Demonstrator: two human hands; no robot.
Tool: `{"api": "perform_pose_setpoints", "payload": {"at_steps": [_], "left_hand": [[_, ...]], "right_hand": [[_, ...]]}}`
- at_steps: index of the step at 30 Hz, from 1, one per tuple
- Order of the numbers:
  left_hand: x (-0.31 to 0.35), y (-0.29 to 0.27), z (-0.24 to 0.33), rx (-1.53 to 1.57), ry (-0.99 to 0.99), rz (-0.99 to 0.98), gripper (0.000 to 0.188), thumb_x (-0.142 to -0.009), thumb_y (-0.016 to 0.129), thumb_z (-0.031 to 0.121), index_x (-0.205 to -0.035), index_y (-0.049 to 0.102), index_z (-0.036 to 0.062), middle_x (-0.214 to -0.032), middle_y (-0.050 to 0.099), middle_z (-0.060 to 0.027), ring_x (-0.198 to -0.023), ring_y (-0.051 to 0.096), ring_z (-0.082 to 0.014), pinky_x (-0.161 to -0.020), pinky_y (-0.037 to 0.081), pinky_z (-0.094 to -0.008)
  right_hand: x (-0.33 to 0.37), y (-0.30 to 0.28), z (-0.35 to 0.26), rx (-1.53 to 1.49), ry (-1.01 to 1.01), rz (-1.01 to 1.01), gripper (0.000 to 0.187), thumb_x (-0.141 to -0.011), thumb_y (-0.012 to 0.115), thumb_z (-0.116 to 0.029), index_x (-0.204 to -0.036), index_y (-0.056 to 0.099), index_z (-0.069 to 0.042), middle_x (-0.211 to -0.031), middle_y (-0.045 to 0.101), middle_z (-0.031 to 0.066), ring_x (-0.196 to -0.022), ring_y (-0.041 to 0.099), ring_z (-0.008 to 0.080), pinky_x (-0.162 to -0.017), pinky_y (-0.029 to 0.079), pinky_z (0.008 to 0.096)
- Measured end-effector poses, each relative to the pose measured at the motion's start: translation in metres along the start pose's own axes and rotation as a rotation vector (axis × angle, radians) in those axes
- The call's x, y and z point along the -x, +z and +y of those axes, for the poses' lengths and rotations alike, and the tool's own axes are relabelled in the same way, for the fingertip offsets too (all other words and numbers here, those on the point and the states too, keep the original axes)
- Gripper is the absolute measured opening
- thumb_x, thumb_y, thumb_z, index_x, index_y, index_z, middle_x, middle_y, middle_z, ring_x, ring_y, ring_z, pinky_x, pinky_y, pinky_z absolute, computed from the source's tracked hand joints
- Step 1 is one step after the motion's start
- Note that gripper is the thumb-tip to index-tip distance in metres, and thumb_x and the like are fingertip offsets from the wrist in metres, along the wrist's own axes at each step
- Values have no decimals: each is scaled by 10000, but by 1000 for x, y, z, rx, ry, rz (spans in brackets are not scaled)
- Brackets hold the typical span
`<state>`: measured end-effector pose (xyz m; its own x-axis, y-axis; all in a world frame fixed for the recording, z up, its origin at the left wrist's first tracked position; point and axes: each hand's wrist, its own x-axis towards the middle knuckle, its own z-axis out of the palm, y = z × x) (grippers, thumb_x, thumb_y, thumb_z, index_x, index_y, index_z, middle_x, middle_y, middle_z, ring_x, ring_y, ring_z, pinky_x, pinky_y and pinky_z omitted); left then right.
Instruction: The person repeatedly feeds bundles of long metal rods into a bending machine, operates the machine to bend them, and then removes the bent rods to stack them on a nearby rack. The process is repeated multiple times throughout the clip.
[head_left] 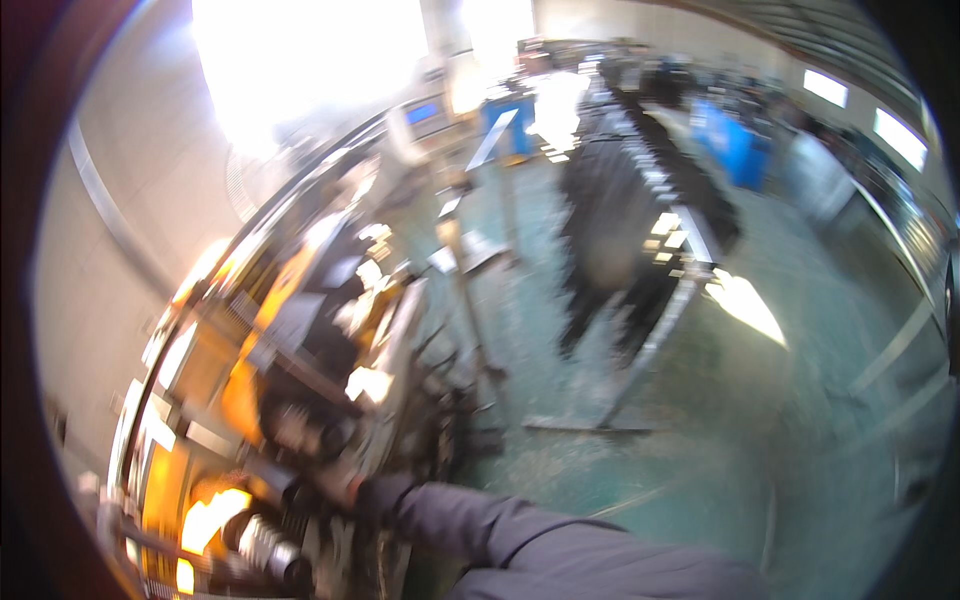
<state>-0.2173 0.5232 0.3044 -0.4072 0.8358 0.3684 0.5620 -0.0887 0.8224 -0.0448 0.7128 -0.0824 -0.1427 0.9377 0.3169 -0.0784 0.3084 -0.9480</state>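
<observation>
My right forearm, in a grey sleeve, reaches in from the lower right toward a yellow and black machine (240,395) on the left. At its end my right hand (338,482) is at the machine's near side, beside dark cylindrical parts. Motion blur smears its fingers, so I cannot make out whether it grips or merely touches something. Below the hand is a ribbed, silvery cylindrical part (268,548) with a dark end. My left hand does not show.
A long rack (655,345) carries dark, blurred lengths of material beyond the machine. A control box with a blue screen (424,113) stands at the machine's far end. Blue equipment (728,142) lies farther right, and a metal-edged table (895,225) borders the right side. Green floor (690,470) runs between.
</observation>
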Motion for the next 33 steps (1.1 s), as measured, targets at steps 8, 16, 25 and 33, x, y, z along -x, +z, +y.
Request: {"api": "perform_pose_setpoints", "payload": {"at_steps": [8,16,25,33], "left_hand": [[-19,-45,-14,-212,74,227,553,-1088,802,392,-1444,684,-14,-1122,785,-112,-1026,766,-185,-971,624,-359],[-4,-32,1,-8,-16,181,383,-1002,682,59,-1374,616,-6,-1057,750,-134,-975,757,-221,-903,656,-358],[9,-36,7,-254,-97,198,362,-1021,710,73,-1376,664,17,-1108,779,-82,-1024,749,-183,-942,618,-352],[12,-34,6,-271,-39,183,391,-1001,741,144,-1373,690,31,-1123,812,-84,-1012,771,-193,-946,640,-363]], "right_hand": [[-3,-2,10,86,139,-211,416,-1088,715,-267,-1443,725,-50,-1294,796,172,-1214,760,288,-1034,575,423],[10,2,7,-523,170,-41,255,-1002,855,-94,-1237,782,-27,-1174,791,45,-1046,749,172,-945,591,369],[16,-4,27,-443,296,-106,217,-1035,830,-122,-1218,781,-17,-1149,799,53,-1031,751,182,-920,582,366],[20,-5,19,-383,188,-119,254,-1095,793,-159,-1287,777,6,-1213,804,72,-1050,761,170,-888,623,371]]}}
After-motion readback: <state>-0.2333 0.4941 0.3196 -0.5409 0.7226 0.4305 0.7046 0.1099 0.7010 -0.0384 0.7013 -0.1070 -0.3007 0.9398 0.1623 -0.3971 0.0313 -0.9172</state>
